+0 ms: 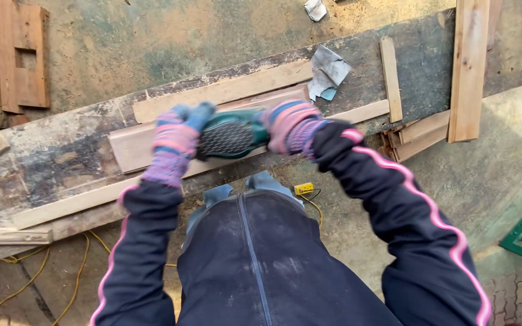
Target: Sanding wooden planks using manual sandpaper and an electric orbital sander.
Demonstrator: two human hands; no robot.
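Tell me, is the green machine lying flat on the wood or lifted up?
Flat on it. The green sander rests on the pale board, with the left hand and right hand gripping its two ends.

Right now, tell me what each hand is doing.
Left hand: closed on the green sander.
Right hand: closed on the sander's other end.

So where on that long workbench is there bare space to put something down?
The widest bare stretch of the bench lies left of the board being sanded, past the left hand. A smaller bare patch sits between the upright short slat and the wide plank. The middle is crowded: both hands, right hand included, grip the green sander, with sandpaper scraps beside.
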